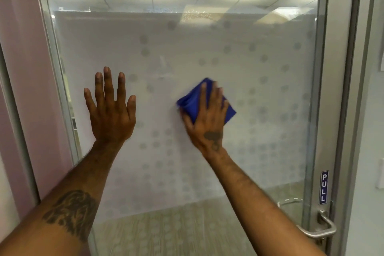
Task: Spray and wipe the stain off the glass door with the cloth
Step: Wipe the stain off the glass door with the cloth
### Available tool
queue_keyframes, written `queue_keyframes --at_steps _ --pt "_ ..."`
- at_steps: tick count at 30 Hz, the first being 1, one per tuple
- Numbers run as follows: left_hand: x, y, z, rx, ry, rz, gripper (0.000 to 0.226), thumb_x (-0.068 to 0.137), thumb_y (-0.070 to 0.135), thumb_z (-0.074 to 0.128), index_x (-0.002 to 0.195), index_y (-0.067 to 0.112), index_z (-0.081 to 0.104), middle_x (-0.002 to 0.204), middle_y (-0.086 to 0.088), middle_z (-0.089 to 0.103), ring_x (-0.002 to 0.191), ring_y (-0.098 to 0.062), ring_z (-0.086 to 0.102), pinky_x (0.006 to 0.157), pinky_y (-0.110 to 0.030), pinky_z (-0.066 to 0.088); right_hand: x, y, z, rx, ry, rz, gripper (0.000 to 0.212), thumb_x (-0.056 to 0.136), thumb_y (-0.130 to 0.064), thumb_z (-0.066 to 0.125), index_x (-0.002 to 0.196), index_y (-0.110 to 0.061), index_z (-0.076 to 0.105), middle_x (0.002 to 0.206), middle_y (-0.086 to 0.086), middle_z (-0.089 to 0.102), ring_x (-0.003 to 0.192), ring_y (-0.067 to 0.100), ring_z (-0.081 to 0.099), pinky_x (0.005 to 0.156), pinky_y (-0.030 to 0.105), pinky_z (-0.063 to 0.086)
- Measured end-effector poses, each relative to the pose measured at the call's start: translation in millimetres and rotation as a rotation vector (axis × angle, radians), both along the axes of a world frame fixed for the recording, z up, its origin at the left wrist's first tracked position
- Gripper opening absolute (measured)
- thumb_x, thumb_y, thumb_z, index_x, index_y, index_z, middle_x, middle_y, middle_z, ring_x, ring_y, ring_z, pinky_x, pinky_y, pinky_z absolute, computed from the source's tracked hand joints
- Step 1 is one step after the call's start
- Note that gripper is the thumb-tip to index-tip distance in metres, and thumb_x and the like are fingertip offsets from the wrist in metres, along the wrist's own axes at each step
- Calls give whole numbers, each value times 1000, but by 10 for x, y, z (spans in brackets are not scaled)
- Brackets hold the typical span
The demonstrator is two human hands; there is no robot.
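Layout relative to the glass door (259, 89): the left hand (111, 116) is laid flat on its pane, left of centre. The cloth (191, 106) is pressed against the pane right of centre, under the right hand (207, 127). The handle (320, 230) is set at the door's right edge, with the PULL label (324, 187) above it.

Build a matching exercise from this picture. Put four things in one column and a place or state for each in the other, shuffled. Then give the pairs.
Column 1
1. left hand
2. cloth
3. PULL label
4. door handle

Column 2
A. blue, pressed to the glass under the right hand
B. metal, low at the right edge
C. flat on the glass, fingers spread, holding nothing
D. upright on the frame, above the handle

Pairs: 1-C, 2-A, 3-D, 4-B
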State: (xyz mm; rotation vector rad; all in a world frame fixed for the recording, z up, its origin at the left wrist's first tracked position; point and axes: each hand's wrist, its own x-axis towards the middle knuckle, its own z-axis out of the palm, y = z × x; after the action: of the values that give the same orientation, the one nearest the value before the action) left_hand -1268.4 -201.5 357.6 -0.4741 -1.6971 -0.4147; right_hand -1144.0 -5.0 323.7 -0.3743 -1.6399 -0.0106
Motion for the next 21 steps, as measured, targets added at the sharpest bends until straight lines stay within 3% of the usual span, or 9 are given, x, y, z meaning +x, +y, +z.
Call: queue_keyframes --at_steps 2,5,8,10,12,16,19,21 --pt "-4 0 -4 -1 0 0 64 107 52 20 161 23 1 169 -8 2 156 -27 0 124 -55 7 -6 -71 -273 171 -166 18 86 88 -64 50 155 -13 29 161 21 20 150 40 17 121 56 11" --pt "7 -5 2 3 0 0 64 107 52 20 161 24 2 169 -8 2 156 -27 0 124 -55 7 67 74 -688 272 -258 28 86 84 -53 60 155 -17 26 162 19 19 150 38 18 118 60 16" --pt "25 -3 9 8 -10 -12 63 107 51 18 161 24 1 169 -8 2 156 -27 0 124 -55 7 134 249 -725 15 -135 -32 81 86 -45 56 154 -10 28 159 24 25 148 40 25 113 60 27" --pt "23 -3 5 7 -21 -18 63 106 52 17 161 24 0 169 -8 1 156 -27 0 124 -55 7 98 198 -466 -249 28 -35 77 92 -45 51 154 -6 28 159 25 26 147 41 27 111 61 31" --pt "25 -1 8 5 -24 -16 63 106 52 16 161 25 0 169 -7 1 156 -27 0 124 -56 7 9 40 -148 -351 115 -6 76 93 -49 47 153 -5 29 158 24 27 146 41 29 111 61 31" --pt "26 -2 12 -1 -30 -12 63 106 52 17 161 24 1 169 -8 2 156 -28 1 124 -56 7 -200 -373 -105 -16 -63 60 81 89 -55 50 154 -12 30 161 21 21 149 41 21 119 59 15" --pt "23 -14 9 -10 -27 -8 63 107 52 17 161 23 2 169 -10 3 156 -29 2 124 -56 7 -265 -594 -493 235 -229 158 77 91 -58 51 154 -17 32 162 19 17 151 38 12 121 59 7" --pt "22 -18 8 -14 -24 -13 63 107 51 16 161 23 1 169 -10 2 156 -29 1 124 -56 6 -261 -614 -819 359 -316 173 72 94 -58 50 154 -22 33 162 18 18 152 37 11 120 59 9"
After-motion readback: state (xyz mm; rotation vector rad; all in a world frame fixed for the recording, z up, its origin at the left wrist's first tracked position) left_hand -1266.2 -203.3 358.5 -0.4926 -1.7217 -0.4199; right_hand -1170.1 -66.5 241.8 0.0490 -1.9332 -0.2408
